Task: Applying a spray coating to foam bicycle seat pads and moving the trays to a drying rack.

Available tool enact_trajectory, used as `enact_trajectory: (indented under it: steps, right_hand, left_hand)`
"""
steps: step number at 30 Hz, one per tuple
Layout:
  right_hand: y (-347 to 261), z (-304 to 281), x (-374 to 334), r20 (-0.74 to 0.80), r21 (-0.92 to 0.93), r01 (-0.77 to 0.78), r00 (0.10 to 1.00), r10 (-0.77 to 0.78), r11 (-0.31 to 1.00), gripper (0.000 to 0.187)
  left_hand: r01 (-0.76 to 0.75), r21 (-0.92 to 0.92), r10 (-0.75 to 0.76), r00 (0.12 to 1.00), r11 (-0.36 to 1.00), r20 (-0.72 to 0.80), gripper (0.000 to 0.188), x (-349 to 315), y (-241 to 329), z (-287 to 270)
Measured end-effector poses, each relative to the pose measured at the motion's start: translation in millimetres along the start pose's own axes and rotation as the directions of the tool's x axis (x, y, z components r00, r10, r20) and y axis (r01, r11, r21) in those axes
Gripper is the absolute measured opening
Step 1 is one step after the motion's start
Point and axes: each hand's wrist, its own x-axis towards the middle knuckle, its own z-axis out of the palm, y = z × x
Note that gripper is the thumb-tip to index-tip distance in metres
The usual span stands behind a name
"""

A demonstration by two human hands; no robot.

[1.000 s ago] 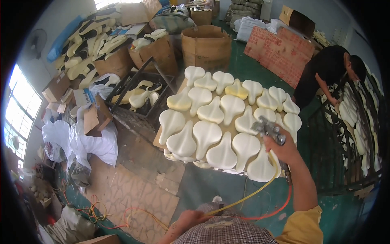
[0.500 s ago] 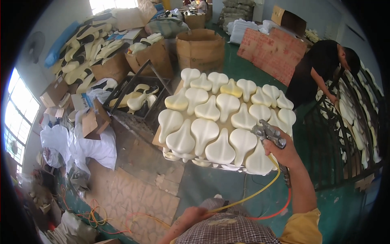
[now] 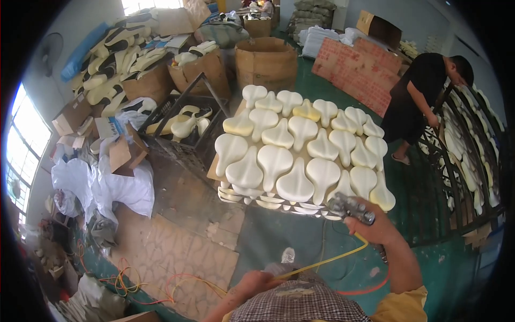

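My right hand point(image 3: 380, 224) is wrapped around the grip of a metal spray gun point(image 3: 350, 208), which hangs over the near right edge of a stack of bicycle saddle pads. Yellow and red hoses run from the gun toward my body. Low in front of my checked apron, my left hand point(image 3: 256, 283) is closed on the yellow hose point(image 3: 322, 262). Cream saddle pads point(image 3: 295, 182) lie in rows on a board point(image 3: 214, 170), a few of them yellower. More pads show in layers below. The gun's nozzle covers part of a near pad.
A black metal frame cart point(image 3: 185, 142) stands left of the stack. Behind are a large round cardboard bin point(image 3: 265, 63) and heaped saddle pads point(image 3: 107, 70). At right, a person in black point(image 3: 416, 102) bends over a rack of pads point(image 3: 461, 155). Loose hoses point(image 3: 126, 279) lie on the floor.
My right hand has drawn the spray gun nearer to me, from above the pads to the stack's near edge. The left hand stays on the hose. The person in black has straightened slightly.
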Motion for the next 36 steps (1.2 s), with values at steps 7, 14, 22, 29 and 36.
enact_trajectory:
  steps: [7, 14, 22, 29, 36]
  right_hand:
    - [3.1, -4.0, 2.5, -0.149, 0.073, 0.132, 0.981, -0.120, 0.989, 0.041]
    - [12.9, -20.6, -7.9, -0.134, -0.058, 0.044, 0.990, -0.051, 0.997, 0.044]
    - [25.2, -89.9, 38.6, -0.354, 0.066, 0.134, 0.930, -0.103, 0.989, 0.038]
    - [33.5, -141.2, 69.2, -0.361, 0.041, 0.181, 0.920, -0.155, 0.983, 0.040]
    - [51.5, -157.0, 58.4, -0.189, -0.007, 0.120, 0.975, -0.120, 0.993, 0.042]
  left_hand:
    - [-0.028, -0.005, 0.029, 0.998, 1.000, 0.053, 0.057, -1.4, 1.4, 2.9]
    - [0.036, 0.062, -0.043, 0.993, 0.997, 0.112, 0.059, 6.6, 8.2, 4.0]
    - [0.096, 0.025, -0.098, 0.993, 0.995, 0.069, 0.060, 33.8, 30.5, 11.2]
    - [0.088, 0.036, -0.089, 0.995, 0.995, 0.048, 0.050, 75.0, 77.7, 25.1]
    - [0.110, 0.025, -0.111, 0.991, 0.994, 0.073, 0.056, 108.1, 104.3, 41.7]
